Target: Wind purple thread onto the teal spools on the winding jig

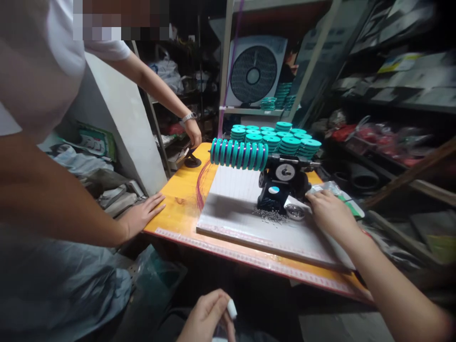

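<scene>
Lying palm down on the grey board [245,228], the right hand [329,211] had its fingers bent, tips just beside the small metal dish [295,212]; whether they pinched anything could not be told. The left hand [208,318], low and near the body, had its fingers clamped on a small white piece [232,309]. Left of the dish lay a heap of tiny metal bits [270,216] before the black machine [283,185], which carried a row of teal spools [238,154]. A co-worker's hand [142,216] lay flat on the orange tabletop [178,194]
</scene>
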A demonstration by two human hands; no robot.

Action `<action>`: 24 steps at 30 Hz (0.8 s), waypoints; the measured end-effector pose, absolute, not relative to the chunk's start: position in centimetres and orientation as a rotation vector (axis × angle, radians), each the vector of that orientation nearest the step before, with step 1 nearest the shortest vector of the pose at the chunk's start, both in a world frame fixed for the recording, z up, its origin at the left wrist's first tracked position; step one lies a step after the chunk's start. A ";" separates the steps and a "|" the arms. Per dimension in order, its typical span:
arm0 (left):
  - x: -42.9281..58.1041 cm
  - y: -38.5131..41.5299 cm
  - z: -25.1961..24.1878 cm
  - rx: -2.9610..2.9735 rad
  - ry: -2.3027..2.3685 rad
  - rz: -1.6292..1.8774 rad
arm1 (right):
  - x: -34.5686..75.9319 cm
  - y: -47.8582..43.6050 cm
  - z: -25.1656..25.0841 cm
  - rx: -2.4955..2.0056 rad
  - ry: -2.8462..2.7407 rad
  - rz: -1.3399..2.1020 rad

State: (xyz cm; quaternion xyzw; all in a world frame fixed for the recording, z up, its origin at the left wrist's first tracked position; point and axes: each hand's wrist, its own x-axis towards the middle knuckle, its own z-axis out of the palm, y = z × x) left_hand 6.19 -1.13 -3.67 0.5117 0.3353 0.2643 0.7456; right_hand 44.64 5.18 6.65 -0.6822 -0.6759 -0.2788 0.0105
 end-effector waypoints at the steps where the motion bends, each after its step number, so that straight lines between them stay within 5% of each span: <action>1: 6.6 -0.8 -3.8 1.098 0.717 0.595 | 44.6 5.0 6.6 -2.121 -2.094 -0.861; 15: 11.3 3.0 -0.2 1.174 0.583 0.595 | 46.2 1.9 5.0 -1.904 -1.918 -0.692; 24: -2.1 14.8 5.4 1.390 0.747 0.691 | 46.7 4.8 4.6 -1.952 -1.867 -0.596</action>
